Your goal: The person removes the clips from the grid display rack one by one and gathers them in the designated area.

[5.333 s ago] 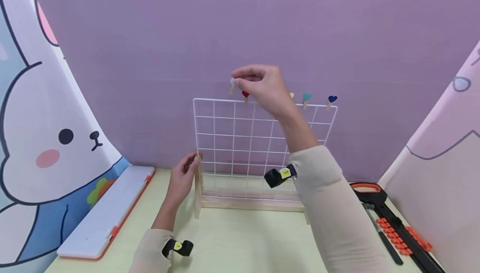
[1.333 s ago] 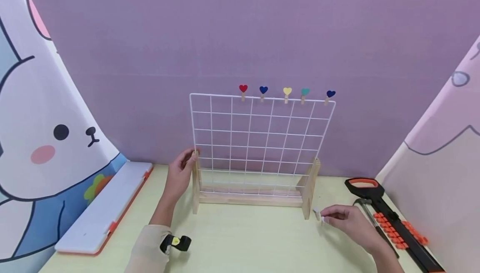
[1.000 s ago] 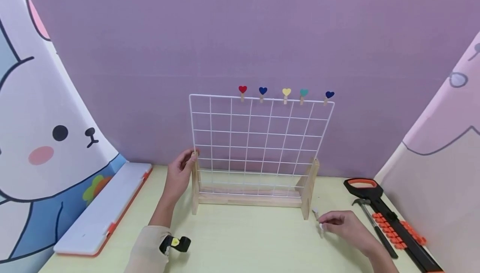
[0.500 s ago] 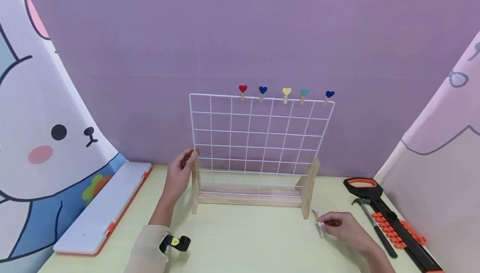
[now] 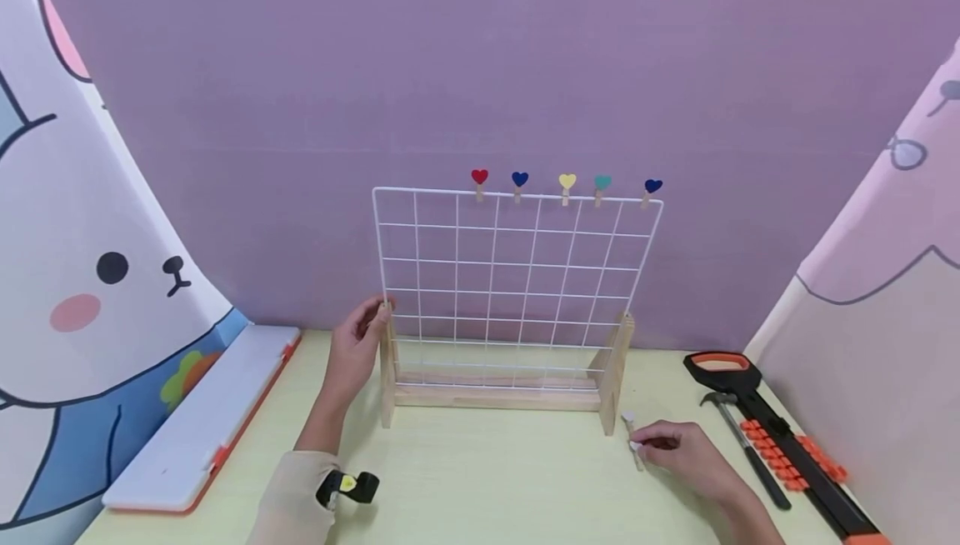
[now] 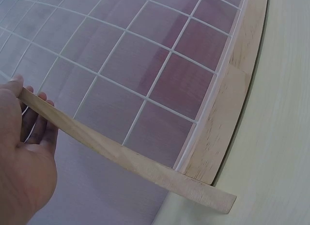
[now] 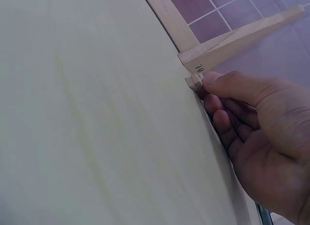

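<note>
A white wire grid (image 5: 495, 262) stands in a wooden base (image 5: 495, 397). Along its top bar sit several small clothespins with hearts: red (image 5: 480, 177), blue, yellow (image 5: 567, 182), green and dark blue. My left hand (image 5: 354, 353) grips the top of the left wooden upright (image 6: 121, 155), thumb on the near side and fingers behind. Low over the table at the right, my right hand (image 5: 686, 455) pinches a white-heart clothespin (image 5: 637, 447) between thumb and fingertips. Another white-heart clothespin (image 5: 628, 417) lies just beyond it, beside the right upright (image 5: 617, 378).
On the right lie a hammer (image 5: 750, 453) and a black-and-orange saw (image 5: 772, 424), with orange clips (image 5: 776, 462) around it. A white case with an orange edge (image 5: 202, 420) lies along the left. Purple cloth (image 5: 480, 53) hangs behind the grid.
Earlier my right hand held a white-heart clothespin above the grid's top left; it has come down to the table at the right with one. My left hand stays on the upright.
</note>
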Demonstrator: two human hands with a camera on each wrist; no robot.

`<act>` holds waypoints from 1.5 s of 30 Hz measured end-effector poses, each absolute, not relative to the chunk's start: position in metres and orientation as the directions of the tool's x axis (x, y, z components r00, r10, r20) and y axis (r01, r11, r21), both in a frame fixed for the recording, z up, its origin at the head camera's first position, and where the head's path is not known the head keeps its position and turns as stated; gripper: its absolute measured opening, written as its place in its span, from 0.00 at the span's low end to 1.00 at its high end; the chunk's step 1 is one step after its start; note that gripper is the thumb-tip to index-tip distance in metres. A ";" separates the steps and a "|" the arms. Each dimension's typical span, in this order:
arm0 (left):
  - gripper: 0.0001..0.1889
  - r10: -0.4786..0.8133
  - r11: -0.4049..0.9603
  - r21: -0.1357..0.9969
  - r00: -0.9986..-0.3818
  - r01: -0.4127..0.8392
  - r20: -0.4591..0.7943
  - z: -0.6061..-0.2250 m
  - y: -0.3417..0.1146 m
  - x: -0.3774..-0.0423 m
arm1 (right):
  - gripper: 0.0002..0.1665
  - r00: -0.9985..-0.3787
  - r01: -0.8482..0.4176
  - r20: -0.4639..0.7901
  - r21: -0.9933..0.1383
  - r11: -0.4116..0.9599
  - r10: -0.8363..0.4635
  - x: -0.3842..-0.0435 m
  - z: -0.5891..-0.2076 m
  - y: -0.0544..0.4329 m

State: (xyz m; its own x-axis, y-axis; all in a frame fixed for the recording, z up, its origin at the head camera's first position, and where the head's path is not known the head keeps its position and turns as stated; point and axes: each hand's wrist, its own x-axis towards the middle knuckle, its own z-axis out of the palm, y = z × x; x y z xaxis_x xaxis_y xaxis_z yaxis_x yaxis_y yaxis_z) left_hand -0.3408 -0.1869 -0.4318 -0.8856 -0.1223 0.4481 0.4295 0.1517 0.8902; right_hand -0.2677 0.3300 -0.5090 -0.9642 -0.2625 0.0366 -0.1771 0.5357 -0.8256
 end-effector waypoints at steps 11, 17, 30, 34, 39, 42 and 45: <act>0.20 -0.129 0.148 0.887 -0.881 0.437 0.456 -0.432 -0.186 -0.341 | 0.13 -0.965 -0.173 0.034 -0.831 0.529 -0.261 -0.267 -0.506 0.329; 0.19 -0.132 0.149 0.884 -0.877 0.443 0.461 -0.431 -0.185 -0.341 | 0.14 -0.961 -0.192 0.050 -0.829 0.525 -0.272 -0.268 -0.509 0.331; 0.19 -0.126 0.160 0.883 -0.878 0.441 0.461 -0.430 -0.185 -0.340 | 0.19 -0.973 -0.132 0.017 -0.860 0.494 -0.230 -0.267 -0.507 0.340; 0.19 -0.127 0.159 0.880 -0.875 0.447 0.468 -0.429 -0.186 -0.340 | 0.20 -0.978 -0.118 0.022 -0.873 0.473 -0.205 -0.266 -0.499 0.341; 0.19 -0.118 0.152 0.879 -0.875 0.452 0.470 -0.428 -0.186 -0.340 | 0.19 -0.987 -0.116 0.046 -0.871 0.477 -0.156 -0.264 -0.483 0.336; 0.20 -0.116 0.156 0.882 -0.879 0.444 0.463 -0.429 -0.186 -0.340 | 0.21 -0.994 -0.073 0.021 -0.868 0.492 -0.111 -0.263 -0.469 0.331; 0.20 -0.117 0.162 0.886 -0.883 0.434 0.454 -0.431 -0.187 -0.340 | 0.23 -0.994 -0.084 0.040 -0.872 0.482 -0.100 -0.262 -0.455 0.326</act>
State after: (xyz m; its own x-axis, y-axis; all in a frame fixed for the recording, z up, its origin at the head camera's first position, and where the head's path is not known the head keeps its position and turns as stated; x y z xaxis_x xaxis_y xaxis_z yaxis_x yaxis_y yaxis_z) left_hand -0.3401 -0.1872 -0.4307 -0.8834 -0.1166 0.4538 0.4338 0.1623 0.8863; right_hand -0.2620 0.3258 -0.4547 -0.9942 -0.1001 0.0399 -0.0835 0.4819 -0.8722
